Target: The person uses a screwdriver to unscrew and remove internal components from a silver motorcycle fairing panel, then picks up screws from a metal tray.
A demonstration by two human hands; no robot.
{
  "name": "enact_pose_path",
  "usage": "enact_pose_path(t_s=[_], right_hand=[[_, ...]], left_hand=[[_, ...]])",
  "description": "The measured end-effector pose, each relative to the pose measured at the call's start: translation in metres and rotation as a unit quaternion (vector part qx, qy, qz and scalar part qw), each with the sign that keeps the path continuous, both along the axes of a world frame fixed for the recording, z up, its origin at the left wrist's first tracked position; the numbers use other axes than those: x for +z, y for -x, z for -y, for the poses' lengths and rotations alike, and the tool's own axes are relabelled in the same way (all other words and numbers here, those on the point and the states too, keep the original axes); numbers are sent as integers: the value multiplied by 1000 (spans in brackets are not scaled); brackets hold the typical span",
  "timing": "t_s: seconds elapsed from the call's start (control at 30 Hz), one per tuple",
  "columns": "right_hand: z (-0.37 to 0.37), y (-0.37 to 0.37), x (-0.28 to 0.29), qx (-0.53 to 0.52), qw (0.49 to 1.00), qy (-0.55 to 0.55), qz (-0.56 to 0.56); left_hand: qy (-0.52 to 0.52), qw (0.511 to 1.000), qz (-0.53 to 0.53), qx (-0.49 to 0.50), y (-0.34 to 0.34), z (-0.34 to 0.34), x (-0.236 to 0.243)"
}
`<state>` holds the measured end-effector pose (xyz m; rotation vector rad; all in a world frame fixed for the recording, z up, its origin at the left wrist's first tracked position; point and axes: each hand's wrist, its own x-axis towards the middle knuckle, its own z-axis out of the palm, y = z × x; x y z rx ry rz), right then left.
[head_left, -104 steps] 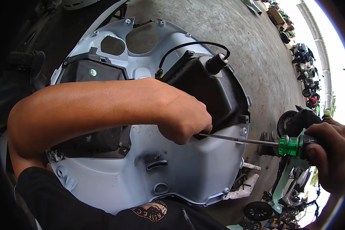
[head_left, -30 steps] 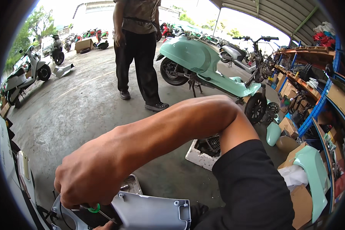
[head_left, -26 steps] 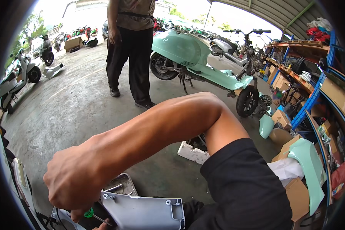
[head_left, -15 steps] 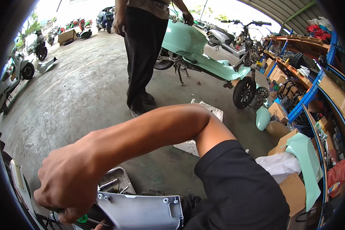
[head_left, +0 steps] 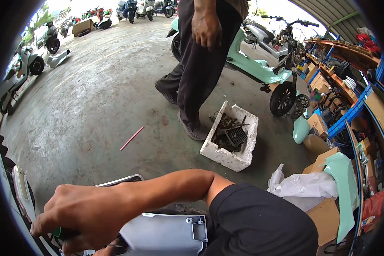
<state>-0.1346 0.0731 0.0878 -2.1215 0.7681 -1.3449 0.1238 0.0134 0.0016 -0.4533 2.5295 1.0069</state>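
My right arm reaches across the lower picture, and my right hand is closed around a screwdriver with a green and black handle. Its tip is hidden below the hand. A silver-grey plastic panel lies beneath my forearm, with screw posts and a rectangular cut-out at its right end. Just a bit of my left hand shows at the lower edge, beside a dark part near the panel's left end; what its fingers do is hidden. Behind my forearm appears the rim of a tool case.
A person in dark trousers stands ahead, beside a white foam box of scrap parts. A pink stick lies on the concrete. Beyond stands a mint-green scooter. Cardboard, plastic wrap and a mint panel lie right, near shelves.
The person ahead has stepped to the right, and the foam box and pink stick now show. My right hand stays on the screwdriver, its forearm lower in the picture. The view has shifted slightly.
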Motion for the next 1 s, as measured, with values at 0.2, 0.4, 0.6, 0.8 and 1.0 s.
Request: enact_pose_path(t_s=[0.2,0.4,0.6,0.8,1.0], right_hand=[[15,-17,-18,63,995,62,51],[-14,-3,-15,13,999,39,33],[-6,-20,4,46,999,7,12],[-19,-13,-20,124,988,46,74],[-42,-39,-11,76,996,35,13]], left_hand=[[-33,999,-10,25,-11,3,2],[-5,999,27,22,-2,-8,4],[7,999,-36,38,-13,-3,-6],[-2,999,-30,-14,3,-2,2],[-8,999,-45,13,-19,-10,1]])
